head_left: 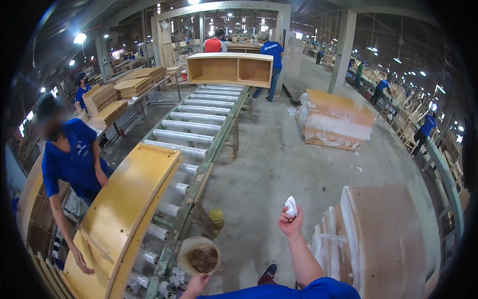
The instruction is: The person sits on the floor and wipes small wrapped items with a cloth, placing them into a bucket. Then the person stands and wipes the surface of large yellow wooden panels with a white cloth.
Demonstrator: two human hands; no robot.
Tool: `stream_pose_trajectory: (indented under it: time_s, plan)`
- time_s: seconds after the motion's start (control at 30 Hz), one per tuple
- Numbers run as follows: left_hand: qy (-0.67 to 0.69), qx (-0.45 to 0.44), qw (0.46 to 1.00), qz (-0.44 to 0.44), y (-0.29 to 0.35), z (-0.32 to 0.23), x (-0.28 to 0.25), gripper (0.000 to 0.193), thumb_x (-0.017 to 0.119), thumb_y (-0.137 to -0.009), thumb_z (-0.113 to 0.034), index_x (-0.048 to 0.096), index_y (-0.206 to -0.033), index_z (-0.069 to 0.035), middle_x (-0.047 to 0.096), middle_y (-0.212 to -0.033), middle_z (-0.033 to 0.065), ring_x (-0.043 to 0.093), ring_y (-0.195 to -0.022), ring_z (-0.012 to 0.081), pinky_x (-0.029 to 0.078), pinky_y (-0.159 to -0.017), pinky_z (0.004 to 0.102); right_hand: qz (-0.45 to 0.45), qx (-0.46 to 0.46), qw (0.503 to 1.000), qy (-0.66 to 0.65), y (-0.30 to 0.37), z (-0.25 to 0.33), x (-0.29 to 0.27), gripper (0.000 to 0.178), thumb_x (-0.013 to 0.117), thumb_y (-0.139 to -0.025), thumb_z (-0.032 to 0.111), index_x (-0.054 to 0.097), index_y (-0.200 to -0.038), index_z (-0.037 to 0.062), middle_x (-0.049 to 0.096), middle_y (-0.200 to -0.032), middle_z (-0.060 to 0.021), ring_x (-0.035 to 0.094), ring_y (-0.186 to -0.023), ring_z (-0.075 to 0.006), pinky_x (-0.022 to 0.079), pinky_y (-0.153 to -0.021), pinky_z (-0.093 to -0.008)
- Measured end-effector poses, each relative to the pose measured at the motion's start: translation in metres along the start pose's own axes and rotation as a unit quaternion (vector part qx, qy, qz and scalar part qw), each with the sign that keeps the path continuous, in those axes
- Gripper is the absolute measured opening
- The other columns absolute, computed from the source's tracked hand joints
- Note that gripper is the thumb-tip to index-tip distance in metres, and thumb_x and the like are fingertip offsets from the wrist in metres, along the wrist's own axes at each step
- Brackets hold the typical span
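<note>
My right hand (290, 224) is raised over the floor, its fingers closed around a crumpled white piece of paper or cloth (292, 206). Low in the view, my left hand (198, 282) is curled closed beside the near rim of a pale bucket (186, 249). Brown material lies inside that bucket; whether the left hand holds anything is hidden. On the roller conveyor (199, 182) at left rests a large yellow-brown wooden panel (129, 199) with a slightly curved form and a thin wooden strip on it. Neither of my hands touches the panel.
A co-worker in blue (72, 154) leans over the panel from the left. An open wooden cabinet (214, 72) sits at the conveyor's far end. Wrapped panel stacks (388, 234) stand close at right, another stack (338, 117) farther off. A yellow-green pail (216, 218) stands beside the conveyor.
</note>
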State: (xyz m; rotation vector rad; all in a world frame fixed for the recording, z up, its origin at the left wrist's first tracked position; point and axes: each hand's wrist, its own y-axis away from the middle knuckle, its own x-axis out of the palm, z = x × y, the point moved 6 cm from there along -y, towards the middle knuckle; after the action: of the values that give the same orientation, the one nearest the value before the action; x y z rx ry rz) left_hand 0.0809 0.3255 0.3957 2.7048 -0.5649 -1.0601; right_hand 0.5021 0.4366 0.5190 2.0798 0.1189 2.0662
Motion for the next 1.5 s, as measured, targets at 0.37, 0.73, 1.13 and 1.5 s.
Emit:
stream_pose_trajectory:
  time_s: [0.37, 0.73, 1.13, 1.5]
  plan:
    - [-0.171, -0.097, 0.966, 0.168, -0.166, -0.105, 0.098, 0.055, 0.054, -0.08, -0.051, 0.064, -0.105, -0.003, 0.064, -0.103, 0.0205, 0.061, -0.099, 0.0367, 0.047, -0.087, 0.0411, 0.052, -0.114, 0.99, 0.068, 0.026, 0.263, 0.047, 0.041, 0.043, -0.093, 0.04, 0.051, -0.125, 0.0161, 0.054, -0.081, -0.0054, 0.044, -0.052, -0.0102, 0.032, -0.046, -0.0238]
    - [-0.269, -0.133, 0.923, 0.241, -0.348, -0.183, 0.117, 0.046, 0.056, -0.078, -0.044, 0.065, -0.107, -0.009, 0.063, -0.113, 0.0163, 0.059, -0.106, 0.0324, 0.046, -0.091, 0.0398, 0.037, -0.149, 0.988, 0.001, -0.073, 0.383, 0.011, 0.047, 0.041, -0.094, 0.049, 0.054, -0.121, 0.0134, 0.046, -0.066, -0.0046, 0.034, -0.042, -0.0108, 0.025, -0.04, -0.0253]
    - [-0.306, 0.122, 0.9, 0.285, -0.727, -0.437, 0.178, 0.035, 0.054, -0.08, -0.032, 0.066, -0.097, -0.005, 0.066, -0.101, 0.0187, 0.062, -0.097, 0.0344, 0.049, -0.083, 0.0434, 0.01, -0.32, 0.947, -0.03, -0.209, 0.54, 0.061, 0.039, 0.038, -0.096, 0.036, 0.05, -0.126, 0.0139, 0.048, -0.075, -0.007, 0.034, -0.042, -0.0121, 0.027, -0.039, -0.0258]
    - [-0.24, 0.238, 0.882, 0.329, -0.934, -0.68, 0.321, 0.036, 0.055, -0.084, -0.035, 0.063, -0.103, -0.005, 0.067, -0.095, 0.017, 0.063, -0.089, 0.033, 0.049, -0.08, 0.0419, -0.045, -0.395, 0.913, -0.092, -0.32, 0.725, 0.032, 0.037, 0.039, -0.096, 0.035, 0.048, -0.13, 0.0218, 0.051, -0.079, -0.0066, 0.035, -0.042, -0.0105, 0.025, -0.038, -0.0239]
